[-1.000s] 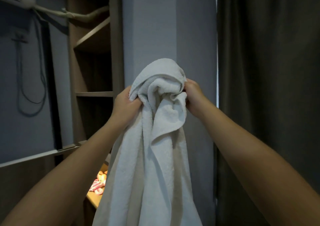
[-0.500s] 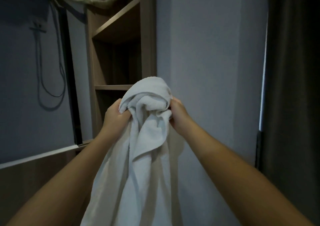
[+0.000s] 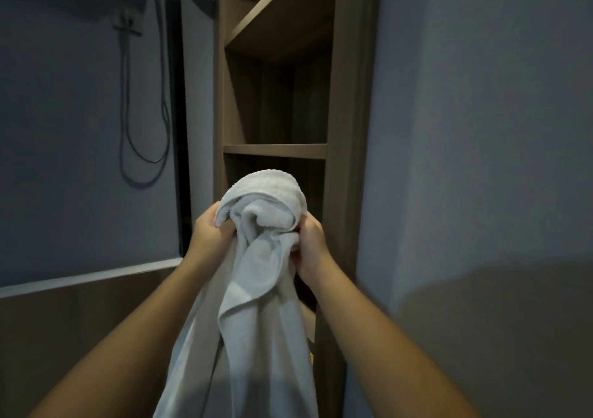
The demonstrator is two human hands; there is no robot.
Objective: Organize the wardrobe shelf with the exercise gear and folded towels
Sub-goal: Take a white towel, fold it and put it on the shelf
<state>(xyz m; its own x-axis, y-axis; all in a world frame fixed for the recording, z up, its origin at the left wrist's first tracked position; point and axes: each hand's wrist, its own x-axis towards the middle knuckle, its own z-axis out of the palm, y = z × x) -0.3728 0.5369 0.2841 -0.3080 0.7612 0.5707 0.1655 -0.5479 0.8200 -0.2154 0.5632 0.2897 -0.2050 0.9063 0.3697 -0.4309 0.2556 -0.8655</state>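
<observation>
You have the white towel [image 3: 263, 257] raised in front of the wardrobe [image 3: 348, 129]. Its top is bunched between both hands, and the rest hangs straight down between your forearms and out past the bottom edge of the view.

The bay ahead of you is narrow. The left upright [image 3: 219, 113] stands just behind your left hand [image 3: 208, 234], and the right upright [image 3: 345, 193] stands just beside your right hand [image 3: 309, 244]. In the picture the bunch fills most of the width between them. The front edge of the middle shelf board [image 3: 276, 150] runs level just above the towel's rounded top. Above that board the compartment is open and dark at the back, closed overhead by the upper shelf [image 3: 282, 23], whose underside slopes up to the right. The compartment below the middle board is mostly hidden by the towel.

To the right of the wardrobe is a plain grey wall [image 3: 481, 129]. To the left are a dark vertical strip [image 3: 176, 113], a looped cable [image 3: 144, 122] hanging on the wall, and a brown panel [image 3: 80, 337] capped by a pale rail [image 3: 90, 278].

Both bare arms reach forward and upward and converge on the bunch. Your left hand grips its left side, fingers dug into the cloth under a fold. Your right hand clasps its right side, fingers curled round a gathered edge.
</observation>
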